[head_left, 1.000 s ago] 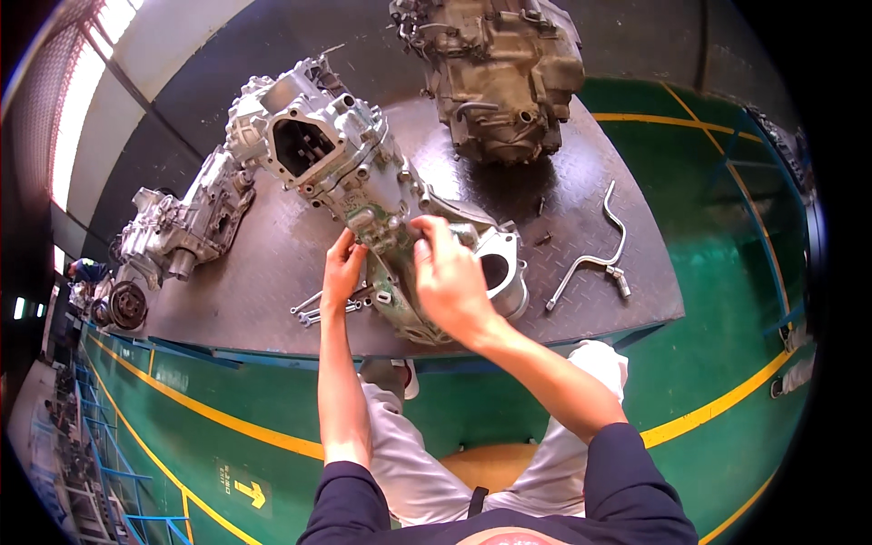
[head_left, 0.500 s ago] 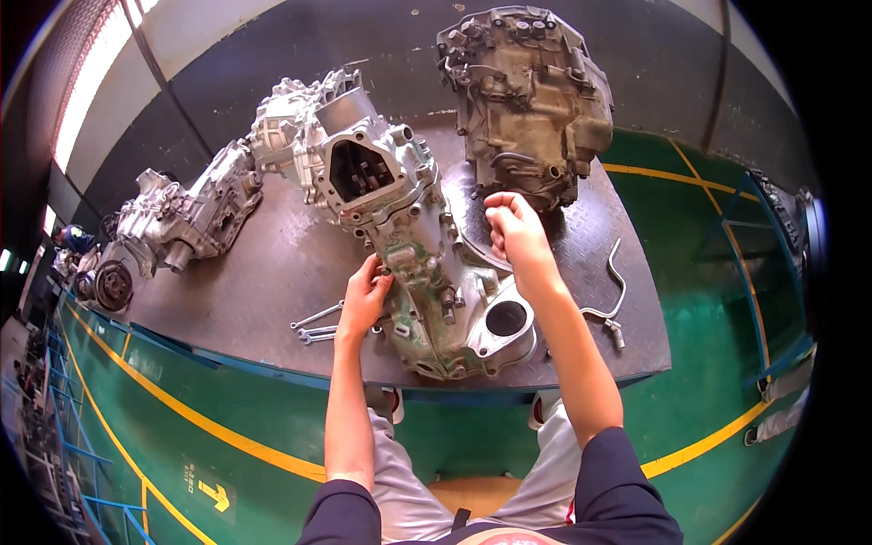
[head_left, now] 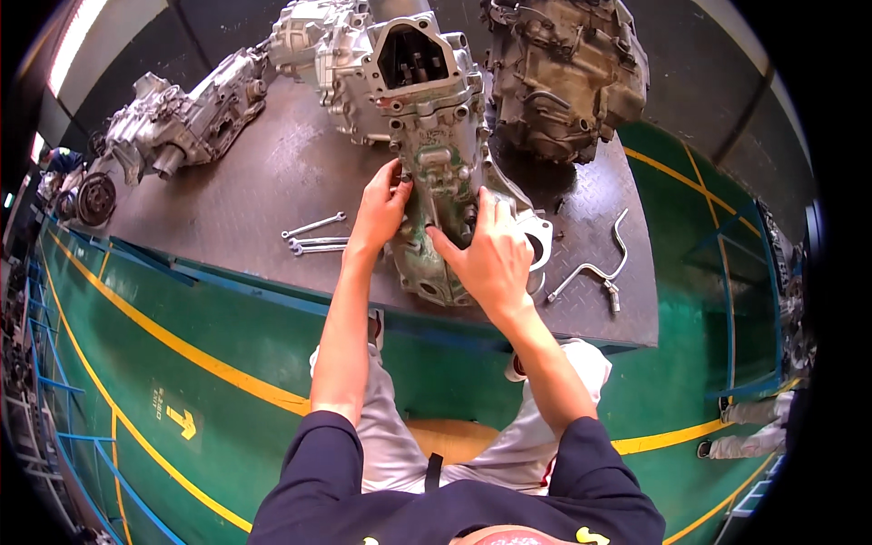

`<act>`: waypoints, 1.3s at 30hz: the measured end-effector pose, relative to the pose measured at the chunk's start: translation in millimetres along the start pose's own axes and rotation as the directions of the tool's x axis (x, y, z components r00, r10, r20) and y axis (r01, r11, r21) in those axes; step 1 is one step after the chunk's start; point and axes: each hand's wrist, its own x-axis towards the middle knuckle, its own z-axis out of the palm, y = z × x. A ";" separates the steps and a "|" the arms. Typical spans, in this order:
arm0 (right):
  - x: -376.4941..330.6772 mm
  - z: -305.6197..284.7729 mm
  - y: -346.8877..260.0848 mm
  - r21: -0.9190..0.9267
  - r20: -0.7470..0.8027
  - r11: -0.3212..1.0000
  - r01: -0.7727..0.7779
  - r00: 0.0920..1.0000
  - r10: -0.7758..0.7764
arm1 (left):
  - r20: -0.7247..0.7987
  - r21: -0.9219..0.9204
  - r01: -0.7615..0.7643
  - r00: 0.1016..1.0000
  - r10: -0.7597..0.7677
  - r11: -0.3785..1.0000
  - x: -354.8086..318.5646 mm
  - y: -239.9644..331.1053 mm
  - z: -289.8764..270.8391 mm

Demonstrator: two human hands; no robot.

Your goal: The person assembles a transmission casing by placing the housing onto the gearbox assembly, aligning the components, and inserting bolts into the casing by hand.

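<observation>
While both flanks of the gearbox housing (head_left: 436, 156) are being touched, weight is being carried by the worktop (head_left: 300, 136); the housing is lying at 12 o'clock (clock being read from view centre), lower end being set near the front edge.

Left hand (head_left: 380, 207), 11 o'clock: fingers curled, being rested against the left flank. A small dark piece (head_left: 405, 179) is showing at the tips; whether it is being pinched cannot be told.

Right hand (head_left: 495, 254), between 2 and 3: splayed, thumb being rested on the upper face, fingers at the right flank, nothing visibly being gripped. A dark stub (head_left: 470, 214) is being framed by thumb and fingers; too small to identify.

Handling, as judged: even counter-pressure is best being applied from both sides, so that the casting is not being rocked or walked toward the edge. Small parts are best being felt by fingertip, squarely, without forcing; if resistance is being met, alignment is worth being checked. Sight of the stub is being crowded by the right hand, so a lower wrist is being suggested. Fingers are better being kept out of the open port (head_left: 411, 59) at 12.

Nearby: wrenches (head_left: 313, 225) are lying at 10; a bent metal pipe (head_left: 610, 279) is lying at 3; two loose dark pieces (head_left: 558, 206) at 2 are best being guarded against a sweep.
</observation>
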 end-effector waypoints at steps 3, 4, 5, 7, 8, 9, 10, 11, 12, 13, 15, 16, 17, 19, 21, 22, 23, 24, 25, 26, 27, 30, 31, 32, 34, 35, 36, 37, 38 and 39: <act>-10.7 4.4 -1.6 -0.058 -0.016 0.998 -0.013 1.000 0.012 | 0.037 0.061 0.062 0.997 -0.064 0.996 -1.2 -9.4 -3.0; -15.0 6.5 0.1 -0.086 -0.053 0.996 0.017 0.998 -0.021 | 0.068 -0.031 0.051 0.996 -0.049 0.998 -1.8 -12.2 -1.9; -18.6 7.5 1.3 -0.115 -0.088 0.992 0.044 0.995 -0.054 | 0.078 -0.029 0.057 0.995 -0.055 0.998 -0.5 -14.9 -1.2; -11.6 7.9 5.9 -0.090 -0.100 0.993 0.082 0.991 -0.091 | 0.034 0.115 0.038 0.999 -0.042 0.993 1.0 -16.3 1.1; -11.0 9.9 9.2 -0.054 -0.093 0.994 0.096 0.991 -0.101 | 0.015 0.113 0.018 1.000 -0.019 0.993 -0.3 -13.8 2.9; -10.8 11.8 12.6 -0.017 -0.087 0.994 0.110 0.990 -0.111 | 0.007 0.130 0.024 1.000 -0.025 0.991 -1.4 -13.7 3.5; -7.6 9.5 16.5 -0.001 -0.068 0.992 0.125 0.990 -0.125 | 0.007 0.153 -0.004 1.000 0.003 0.988 -1.3 -12.7 4.2; -2.3 10.6 23.6 0.004 -0.104 0.985 0.175 0.979 -0.173 | 0.004 0.178 -0.036 0.999 0.036 0.983 -0.1 -10.0 3.5; 1.9 8.2 32.1 0.036 -0.059 0.983 0.181 0.982 -0.178 | 0.017 0.181 -0.035 0.999 0.032 0.983 -1.5 -7.4 2.4; 7.7 5.8 44.0 0.069 -0.013 0.979 0.192 0.981 -0.192 | 0.015 0.292 -0.096 0.995 0.096 0.952 -3.2 -4.7 1.9; 21.4 -0.2 76.7 0.141 0.009 0.958 0.250 0.967 -0.254 | 0.021 0.389 -0.153 0.987 0.157 0.908 -8.6 3.7 8.2; 26.7 -0.9 90.9 0.161 -0.026 0.942 0.294 0.955 -0.294 | 0.009 0.403 -0.138 0.989 0.147 0.905 -12.3 10.3 14.9; 32.1 0.5 101.7 0.181 -0.064 0.922 0.343 0.940 -0.337 | -0.009 0.418 -0.121 0.991 0.137 0.900 -14.3 14.5 18.1; 37.5 -3.4 111.7 0.197 -0.054 0.912 0.360 0.933 -0.357 | -0.010 0.390 -0.123 0.990 0.138 0.912 -16.6 18.1 18.8; 41.1 -12.5 115.5 0.260 0.124 0.917 0.304 0.931 -0.344 | -0.005 0.360 -0.128 0.990 0.139 0.924 -7.4 5.3 6.7; 40.5 -12.3 117.0 0.256 0.107 0.908 0.331 0.924 -0.366 | 0.008 0.150 -0.090 0.996 0.090 0.985 15.7 -17.3 -16.5; 42.4 -7.7 119.1 0.260 0.109 0.908 0.329 0.924 -0.366 | 0.031 -0.063 -0.037 0.999 0.039 0.997 35.7 -32.0 -29.5; 43.7 -4.8 123.9 0.237 0.086 0.905 0.353 0.921 -0.381 | -0.100 -0.278 0.043 0.992 -0.073 0.960 53.5 -18.0 -28.7; 43.8 -2.1 125.4 0.218 0.056 0.898 0.382 0.914 -0.402 | -0.209 -0.481 0.082 0.956 -0.205 0.873 74.0 -1.4 -30.8; 42.8 -1.2 119.5 0.231 -0.024 0.871 0.433 0.898 -0.440 | -0.221 -0.508 0.149 0.930 -0.295 0.848 100.7 -0.2 -37.2; 37.8 1.9 114.9 0.163 -0.068 0.882 0.441 0.897 -0.436 | -0.224 -0.538 0.213 0.896 -0.382 0.816 122.8 0.6 -40.4; 14.7 8.9 105.1 0.190 -0.203 0.924 0.333 0.934 -0.295 | 0.008 -0.852 0.130 0.972 -0.236 0.508 134.4 39.3 -0.6; 13.7 17.6 96.1 0.238 -0.335 0.926 0.295 0.919 -0.207 | 0.101 -0.870 0.155 0.985 -0.139 0.467 133.5 42.5 -0.7; 12.5 22.5 79.1 0.378 -0.268 0.916 0.135 0.963 -0.031 | 0.060 -0.853 0.092 0.995 -0.079 0.514 138.8 28.0 -9.8; 19.9 39.7 63.5 0.485 -0.346 0.873 0.040 0.926 0.149 | 0.041 -0.830 0.042 0.999 -0.015 0.556 141.6 14.5 -5.7; 20.4 44.9 66.6 0.532 -0.369 0.847 0.024 0.906 0.206 | -0.010 -0.814 0.012 0.999 -0.035 0.581 136.5 14.0 2.3; 19.7 47.1 73.6 0.529 -0.405 0.843 0.100 0.902 0.147 | -0.063 -0.794 -0.017 0.997 -0.054 0.607 134.0 14.9 9.0; 20.5 51.5 77.3 0.532 -0.437 0.827 0.183 0.895 0.083 | -0.059 -0.788 -0.010 0.996 -0.060 0.616 134.4 14.7 3.1; 22.0 51.6 79.4 0.476 -0.459 0.850 0.224 0.888 0.023 | -0.013 -0.837 0.002 1.000 -0.023 0.548 130.2 15.1 -2.1; 26.2 52.0 81.1 0.418 -0.476 0.869 0.266 0.878 -0.040 | 0.028 -0.880 0.017 0.999 0.016 0.475 127.2 15.6 -3.8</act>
